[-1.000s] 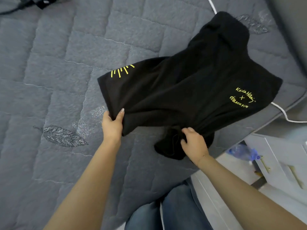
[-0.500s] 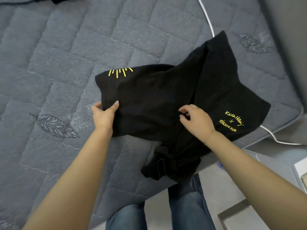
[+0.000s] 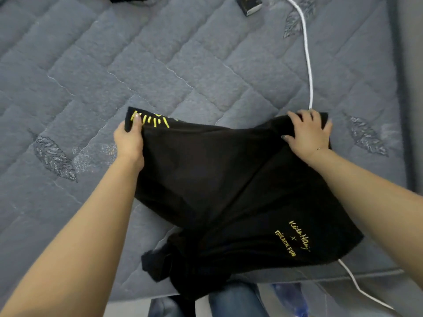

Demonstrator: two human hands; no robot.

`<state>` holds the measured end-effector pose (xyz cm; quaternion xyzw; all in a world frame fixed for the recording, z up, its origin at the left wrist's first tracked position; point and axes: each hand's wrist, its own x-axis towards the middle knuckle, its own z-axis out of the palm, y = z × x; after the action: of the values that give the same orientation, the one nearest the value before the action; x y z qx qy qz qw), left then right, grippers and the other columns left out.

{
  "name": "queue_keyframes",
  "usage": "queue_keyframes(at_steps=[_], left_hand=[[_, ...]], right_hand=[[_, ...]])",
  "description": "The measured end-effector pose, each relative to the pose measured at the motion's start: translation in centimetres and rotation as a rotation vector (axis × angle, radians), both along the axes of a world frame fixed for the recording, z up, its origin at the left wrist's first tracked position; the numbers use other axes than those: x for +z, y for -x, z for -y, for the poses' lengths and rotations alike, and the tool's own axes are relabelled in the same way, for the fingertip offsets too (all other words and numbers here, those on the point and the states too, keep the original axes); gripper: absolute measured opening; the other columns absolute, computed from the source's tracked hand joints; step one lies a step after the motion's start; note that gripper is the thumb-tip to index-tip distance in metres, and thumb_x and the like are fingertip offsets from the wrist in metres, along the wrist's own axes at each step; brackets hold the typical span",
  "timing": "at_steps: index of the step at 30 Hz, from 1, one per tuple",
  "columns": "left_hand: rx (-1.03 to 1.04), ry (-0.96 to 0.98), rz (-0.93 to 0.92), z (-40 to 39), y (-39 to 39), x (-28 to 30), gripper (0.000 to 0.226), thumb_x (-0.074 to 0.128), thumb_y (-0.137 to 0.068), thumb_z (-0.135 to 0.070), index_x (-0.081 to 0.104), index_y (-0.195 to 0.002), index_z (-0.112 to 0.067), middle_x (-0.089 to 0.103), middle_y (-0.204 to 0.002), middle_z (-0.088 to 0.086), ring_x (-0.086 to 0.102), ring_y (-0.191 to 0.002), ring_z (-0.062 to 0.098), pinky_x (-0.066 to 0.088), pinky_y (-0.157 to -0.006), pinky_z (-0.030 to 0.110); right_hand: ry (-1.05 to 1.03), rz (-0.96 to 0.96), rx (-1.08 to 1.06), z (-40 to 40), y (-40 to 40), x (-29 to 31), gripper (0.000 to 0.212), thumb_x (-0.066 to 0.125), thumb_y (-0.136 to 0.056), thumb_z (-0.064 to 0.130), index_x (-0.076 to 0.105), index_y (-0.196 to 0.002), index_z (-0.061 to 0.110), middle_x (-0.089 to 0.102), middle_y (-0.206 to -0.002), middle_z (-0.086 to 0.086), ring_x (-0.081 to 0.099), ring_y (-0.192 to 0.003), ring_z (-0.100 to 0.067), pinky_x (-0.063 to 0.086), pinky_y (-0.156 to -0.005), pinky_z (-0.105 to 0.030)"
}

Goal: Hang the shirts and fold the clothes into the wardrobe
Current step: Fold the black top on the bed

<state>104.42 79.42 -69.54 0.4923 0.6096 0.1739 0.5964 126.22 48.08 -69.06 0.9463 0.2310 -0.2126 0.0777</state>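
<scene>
A black shirt (image 3: pixel 224 184) with yellow print lies on the grey quilted mattress (image 3: pixel 160 65), its near end bunched and hanging over the bed's front edge. My left hand (image 3: pixel 129 139) grips its far left corner by the yellow sun-ray mark, thumb on top. My right hand (image 3: pixel 307 131) grips the far right corner, fingers curled over the cloth. The far edge is stretched between both hands. Yellow lettering sits at the shirt's near right.
A white cable (image 3: pixel 307 65) runs down the mattress on the right, passes under the shirt and trails off the bed at lower right. A small dark box (image 3: pixel 249 5) lies at the top. My jeans-clad legs (image 3: pixel 231 303) stand against the bed's front edge.
My right hand let go of the shirt's middle and took the far right corner. My left hand slid up to the far left corner. The shirt now lies closer to me.
</scene>
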Motion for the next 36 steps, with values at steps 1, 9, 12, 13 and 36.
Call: queue_keyframes(at_steps=[1, 9, 12, 13, 36], left_hand=[[0.05, -0.086, -0.001, -0.7, 0.7, 0.2, 0.018, 0.057, -0.097, -0.026, 0.057, -0.079, -0.024, 0.059, -0.077, -0.009, 0.056, -0.065, -0.001, 0.05, -0.068, 0.017], [-0.117, -0.412, -0.701, -3.4, 1.4, 0.0, 0.044, 0.063, -0.089, -0.024, 0.045, -0.129, -0.018, 0.043, -0.136, 0.009, 0.042, -0.123, 0.028, 0.037, -0.1, 0.038], [-0.666, -0.866, -0.644, -2.3, -1.1, 1.1, 0.041, 0.062, -0.088, -0.027, 0.052, -0.127, -0.02, 0.05, -0.135, 0.007, 0.041, -0.125, 0.031, 0.031, -0.1, 0.046], [-0.885, -0.929, -0.604, -1.9, -2.0, 1.1, 0.036, 0.061, -0.09, -0.03, 0.056, -0.125, -0.021, 0.055, -0.131, 0.006, 0.044, -0.124, 0.03, 0.028, -0.102, 0.047], [-1.388, -0.997, -0.519, 8.3, -2.4, -2.3, 0.06, 0.046, -0.097, -0.047, 0.032, -0.15, -0.023, 0.02, -0.16, 0.009, 0.018, -0.148, 0.028, 0.017, -0.117, 0.052]], right_hand=[[-0.027, 0.014, 0.011, 0.7, -0.2, -0.3, 0.064, 0.062, -0.091, 0.037, 0.036, -0.147, 0.019, 0.036, -0.147, -0.009, 0.022, -0.14, -0.029, 0.013, -0.113, -0.061], [-0.244, 0.059, 0.049, 2.0, -1.7, -0.8, 0.073, 0.066, -0.081, 0.057, 0.05, -0.136, 0.013, 0.05, -0.128, -0.014, 0.041, -0.125, -0.034, 0.02, -0.111, -0.046], [-0.323, -0.027, 0.016, 1.5, -3.6, -0.4, 0.05, 0.052, -0.092, 0.053, 0.061, -0.122, 0.015, 0.057, -0.118, -0.012, 0.047, -0.118, -0.033, 0.029, -0.102, -0.043], [-0.315, -0.081, 0.024, 1.4, -4.5, -0.2, 0.043, 0.053, -0.094, 0.048, 0.063, -0.118, 0.015, 0.059, -0.117, -0.011, 0.048, -0.118, -0.032, 0.03, -0.1, -0.042], [-0.243, 0.013, 0.338, -3.7, 5.7, -3.3, 0.061, 0.036, -0.1, 0.039, 0.016, -0.155, 0.019, 0.012, -0.162, -0.007, 0.013, -0.149, -0.028, 0.013, -0.119, -0.05]])
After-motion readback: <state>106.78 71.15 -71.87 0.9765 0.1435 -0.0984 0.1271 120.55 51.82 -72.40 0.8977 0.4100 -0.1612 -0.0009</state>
